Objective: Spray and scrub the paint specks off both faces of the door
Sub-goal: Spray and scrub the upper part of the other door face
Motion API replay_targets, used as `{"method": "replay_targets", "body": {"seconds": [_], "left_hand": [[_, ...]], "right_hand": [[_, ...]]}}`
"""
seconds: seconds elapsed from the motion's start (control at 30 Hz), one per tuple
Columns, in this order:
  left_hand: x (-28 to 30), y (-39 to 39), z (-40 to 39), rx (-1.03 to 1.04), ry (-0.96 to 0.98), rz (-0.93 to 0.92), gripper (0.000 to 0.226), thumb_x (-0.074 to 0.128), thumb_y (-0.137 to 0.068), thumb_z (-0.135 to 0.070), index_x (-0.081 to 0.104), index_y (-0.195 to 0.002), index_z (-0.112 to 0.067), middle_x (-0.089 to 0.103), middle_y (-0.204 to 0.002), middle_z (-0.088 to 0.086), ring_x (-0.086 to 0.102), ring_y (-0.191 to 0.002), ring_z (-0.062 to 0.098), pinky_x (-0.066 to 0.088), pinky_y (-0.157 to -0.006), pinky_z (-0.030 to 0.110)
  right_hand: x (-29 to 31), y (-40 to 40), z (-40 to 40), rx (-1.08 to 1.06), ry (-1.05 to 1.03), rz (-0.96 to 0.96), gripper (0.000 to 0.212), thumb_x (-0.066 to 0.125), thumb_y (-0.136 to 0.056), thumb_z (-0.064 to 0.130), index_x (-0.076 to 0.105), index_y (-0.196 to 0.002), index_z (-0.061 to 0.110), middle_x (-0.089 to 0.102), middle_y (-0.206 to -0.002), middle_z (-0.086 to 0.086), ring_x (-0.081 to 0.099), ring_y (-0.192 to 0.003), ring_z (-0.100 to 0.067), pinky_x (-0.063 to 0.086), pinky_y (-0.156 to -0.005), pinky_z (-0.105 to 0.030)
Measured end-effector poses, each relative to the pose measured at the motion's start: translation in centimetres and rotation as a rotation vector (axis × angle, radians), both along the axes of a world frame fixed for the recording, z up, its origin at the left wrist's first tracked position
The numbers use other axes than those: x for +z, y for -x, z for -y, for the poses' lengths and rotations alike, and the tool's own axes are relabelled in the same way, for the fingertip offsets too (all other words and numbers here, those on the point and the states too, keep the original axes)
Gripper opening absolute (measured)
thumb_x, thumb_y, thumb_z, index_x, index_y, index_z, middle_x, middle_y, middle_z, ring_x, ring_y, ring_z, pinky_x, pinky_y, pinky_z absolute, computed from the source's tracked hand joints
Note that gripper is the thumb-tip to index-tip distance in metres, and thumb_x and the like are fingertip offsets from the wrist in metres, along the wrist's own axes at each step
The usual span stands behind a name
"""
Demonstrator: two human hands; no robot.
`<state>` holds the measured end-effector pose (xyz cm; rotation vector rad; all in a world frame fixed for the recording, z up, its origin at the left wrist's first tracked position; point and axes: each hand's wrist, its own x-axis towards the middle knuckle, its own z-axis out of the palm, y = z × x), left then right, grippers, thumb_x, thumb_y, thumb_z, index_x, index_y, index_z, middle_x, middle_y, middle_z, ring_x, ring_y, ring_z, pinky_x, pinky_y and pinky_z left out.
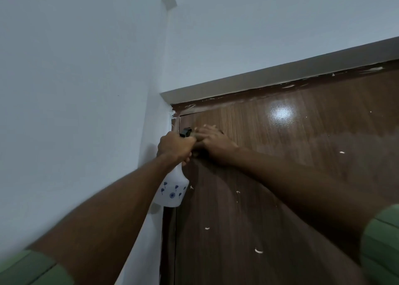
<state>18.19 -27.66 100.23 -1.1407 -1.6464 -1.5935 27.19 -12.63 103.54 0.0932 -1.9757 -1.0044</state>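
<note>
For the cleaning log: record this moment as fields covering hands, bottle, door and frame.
left hand: grips the spray bottle by its neck, near the door's top corner
right hand: pressed on the door; blurred, anything under it unclear
door: brown, glossy, white paint specks scattered on it
door frame: white smears along the top

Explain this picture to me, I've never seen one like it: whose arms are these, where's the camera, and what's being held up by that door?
There is no machine here. A person wears a camera on the head, so you see their own two arms reaching up. The left hand grips a white spray bottle with blue flowers, just below its black nozzle. The right hand presses against the brown door near its top left corner; it is blurred, so I cannot tell whether it holds a scrubber. White paint specks dot the door and its upper frame. Pale walls surround it.
</note>
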Motion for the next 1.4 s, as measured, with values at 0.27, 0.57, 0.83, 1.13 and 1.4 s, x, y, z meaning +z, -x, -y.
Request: {"method": "replay_targets", "body": {"seconds": [0.27, 0.57, 0.83, 1.13, 1.4], "left_hand": [[0.5, 1.1, 1.2, -0.100, -0.024, 0.091, 0.028, 0.065, -0.092, -0.026, 0.076, -0.082, -0.002, 0.075, -0.066, 0.010, 0.067, -0.053, 0.021, 0.062, -0.063, 0.037], [0.4, 0.9, 1.4, -0.193, -0.056, 0.187, 0.028, 0.064, -0.092, -0.025, 0.073, -0.075, -0.005, 0.072, -0.064, 0.010, 0.062, -0.051, 0.021, 0.052, -0.056, 0.032], [-1.4, 0.8, 1.6, -0.166, -0.100, 0.206, 0.034, 0.066, -0.097, -0.032, 0.075, -0.081, -0.004, 0.074, -0.066, 0.010, 0.063, -0.048, 0.018, 0.053, -0.052, 0.029], [-7.6, -0.3, -1.3, -0.118, 0.087, 0.301, 0.032, 0.064, -0.099, -0.034, 0.073, -0.100, -0.003, 0.077, -0.077, 0.009, 0.070, -0.056, 0.017, 0.054, -0.052, 0.027], [-8.4, -0.6, 0.0, -0.099, 0.004, 0.325, 0.035, 0.066, -0.099, -0.038, 0.076, -0.094, -0.005, 0.075, -0.070, 0.007, 0.069, -0.053, 0.015, 0.054, -0.051, 0.028]], "right_hand": [[5.0, 1.8, 1.6, -0.091, 0.102, -0.306, 0.048, 0.060, -0.101, 0.022, 0.055, -0.147, 0.031, 0.034, -0.166, -0.003, 0.025, -0.153, -0.032, 0.009, -0.128, -0.049], [6.5, 4.8, 2.4, -0.105, 0.085, -0.269, 0.049, 0.048, -0.105, 0.021, 0.048, -0.153, 0.029, 0.034, -0.166, -0.005, 0.024, -0.153, -0.035, 0.008, -0.128, -0.050], [-1.0, 3.0, 1.8, -0.017, 0.036, 0.020, 0.042, 0.060, -0.102, 0.020, 0.059, -0.143, 0.029, 0.043, -0.161, -0.002, 0.031, -0.152, -0.028, 0.012, -0.128, -0.048], [0.4, 1.0, 1.6, -0.077, 0.161, -0.120, 0.055, 0.052, -0.101, 0.007, 0.052, -0.150, 0.032, 0.031, -0.168, -0.002, 0.022, -0.155, -0.029, 0.006, -0.128, -0.045], [-5.8, 2.1, 2.2, -0.031, 0.170, -0.131, 0.055, 0.061, -0.101, 0.023, 0.047, -0.153, 0.032, 0.027, -0.169, -0.002, 0.020, -0.156, -0.029, 0.004, -0.127, -0.047]]}}
